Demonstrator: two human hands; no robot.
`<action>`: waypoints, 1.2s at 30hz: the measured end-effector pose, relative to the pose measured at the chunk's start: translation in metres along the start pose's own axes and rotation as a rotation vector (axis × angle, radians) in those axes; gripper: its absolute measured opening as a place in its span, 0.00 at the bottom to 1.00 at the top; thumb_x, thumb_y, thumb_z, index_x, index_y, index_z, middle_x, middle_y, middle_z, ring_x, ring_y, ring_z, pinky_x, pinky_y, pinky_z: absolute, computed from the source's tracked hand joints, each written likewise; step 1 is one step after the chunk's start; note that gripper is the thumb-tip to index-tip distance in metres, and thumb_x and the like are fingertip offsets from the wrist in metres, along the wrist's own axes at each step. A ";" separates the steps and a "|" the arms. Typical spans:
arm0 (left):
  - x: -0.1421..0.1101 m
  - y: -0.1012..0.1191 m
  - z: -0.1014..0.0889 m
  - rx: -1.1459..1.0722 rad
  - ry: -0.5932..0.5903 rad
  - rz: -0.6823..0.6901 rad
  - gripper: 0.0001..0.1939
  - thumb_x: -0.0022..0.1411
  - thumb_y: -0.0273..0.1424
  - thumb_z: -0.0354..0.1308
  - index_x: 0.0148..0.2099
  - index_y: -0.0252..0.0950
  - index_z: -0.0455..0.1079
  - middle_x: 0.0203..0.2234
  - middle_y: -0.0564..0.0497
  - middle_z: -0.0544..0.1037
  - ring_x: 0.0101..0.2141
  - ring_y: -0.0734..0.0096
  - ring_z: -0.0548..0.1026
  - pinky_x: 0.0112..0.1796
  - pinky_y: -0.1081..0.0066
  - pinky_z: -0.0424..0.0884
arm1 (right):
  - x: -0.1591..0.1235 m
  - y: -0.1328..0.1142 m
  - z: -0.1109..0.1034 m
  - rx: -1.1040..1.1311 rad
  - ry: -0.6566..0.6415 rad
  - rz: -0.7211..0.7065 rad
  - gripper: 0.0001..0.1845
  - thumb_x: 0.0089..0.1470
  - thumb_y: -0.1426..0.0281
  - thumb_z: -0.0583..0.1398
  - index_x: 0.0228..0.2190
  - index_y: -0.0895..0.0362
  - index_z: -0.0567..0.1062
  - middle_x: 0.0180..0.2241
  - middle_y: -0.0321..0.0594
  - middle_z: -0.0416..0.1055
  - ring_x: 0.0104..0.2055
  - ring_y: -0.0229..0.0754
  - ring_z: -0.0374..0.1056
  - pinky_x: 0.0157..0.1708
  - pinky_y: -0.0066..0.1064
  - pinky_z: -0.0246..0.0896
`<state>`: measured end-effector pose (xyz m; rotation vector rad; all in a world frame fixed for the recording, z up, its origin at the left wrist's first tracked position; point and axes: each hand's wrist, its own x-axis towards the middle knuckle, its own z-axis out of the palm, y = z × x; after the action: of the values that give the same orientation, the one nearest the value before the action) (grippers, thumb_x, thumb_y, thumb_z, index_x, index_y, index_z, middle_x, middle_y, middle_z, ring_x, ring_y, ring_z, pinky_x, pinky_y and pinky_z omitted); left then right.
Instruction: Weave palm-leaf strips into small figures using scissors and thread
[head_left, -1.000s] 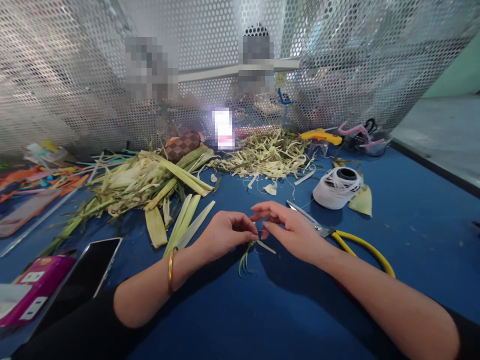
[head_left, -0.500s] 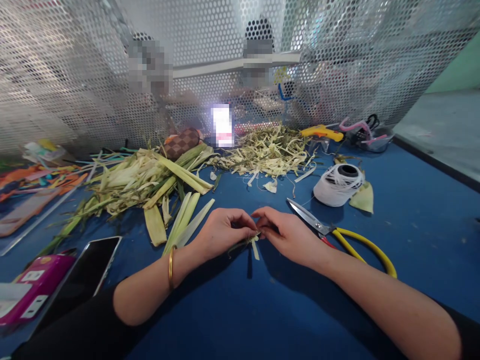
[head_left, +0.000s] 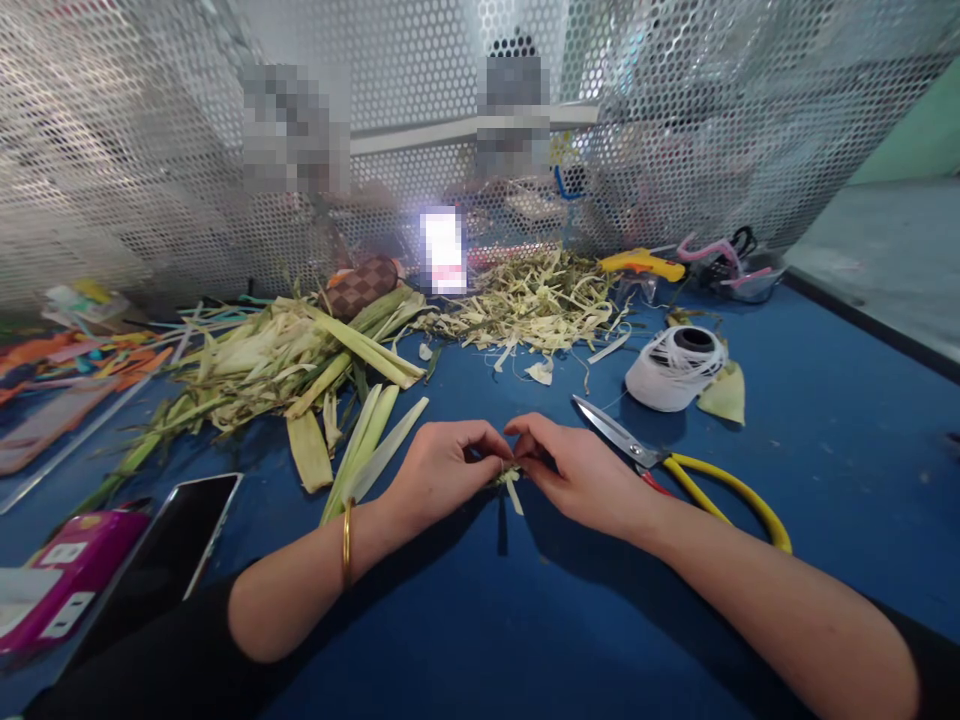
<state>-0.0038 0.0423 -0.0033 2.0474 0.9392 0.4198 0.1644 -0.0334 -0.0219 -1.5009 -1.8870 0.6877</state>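
My left hand [head_left: 452,462] and my right hand [head_left: 574,470] meet fingertip to fingertip over the middle of the blue table [head_left: 480,640]. Both are closed in a pinch on a small piece of pale husk strip [head_left: 513,492], whose end hangs down below the fingers. Most of the piece is hidden by my fingertips. Close to my right hand lie scissors [head_left: 652,458] with yellow handles and blades pointing away to the left. Behind them stands a spool of white thread [head_left: 673,372]. Several long husk leaves [head_left: 373,437] lie beside my left hand.
Heaps of husk leaves [head_left: 255,355] and shredded husk [head_left: 536,305] lie at the back, near a lit phone [head_left: 444,250] and a perforated metal screen [head_left: 420,80]. A dark phone [head_left: 169,545] and a magenta box [head_left: 82,570] sit at left. A yellow glue gun [head_left: 643,264] lies back right.
Both hands stay in nearly the same place, fingertips still together. The hanging strip has shifted slightly to the right, and my left wrist has moved a little.
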 end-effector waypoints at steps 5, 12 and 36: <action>-0.003 -0.005 0.005 0.218 0.090 0.142 0.09 0.53 0.24 0.55 0.32 0.38 0.76 0.26 0.53 0.79 0.28 0.73 0.74 0.31 0.76 0.64 | -0.001 -0.002 0.001 0.015 -0.001 0.000 0.15 0.54 0.79 0.52 0.43 0.54 0.66 0.34 0.39 0.75 0.35 0.41 0.71 0.34 0.31 0.61; -0.007 -0.013 0.010 0.408 0.204 0.253 0.08 0.58 0.27 0.54 0.34 0.39 0.76 0.28 0.50 0.80 0.30 0.69 0.76 0.34 0.72 0.65 | -0.003 -0.003 0.003 0.013 0.020 -0.044 0.14 0.57 0.77 0.52 0.45 0.54 0.65 0.38 0.41 0.76 0.40 0.44 0.72 0.38 0.34 0.64; -0.004 -0.012 0.014 0.056 0.322 0.326 0.05 0.57 0.29 0.61 0.28 0.36 0.73 0.25 0.52 0.77 0.27 0.74 0.73 0.30 0.75 0.66 | 0.004 0.004 0.004 0.230 0.169 0.038 0.08 0.54 0.75 0.56 0.25 0.56 0.72 0.29 0.36 0.67 0.33 0.37 0.65 0.34 0.30 0.59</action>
<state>-0.0036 0.0363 -0.0210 2.2317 0.8055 0.9298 0.1634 -0.0286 -0.0270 -1.4050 -1.5994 0.7433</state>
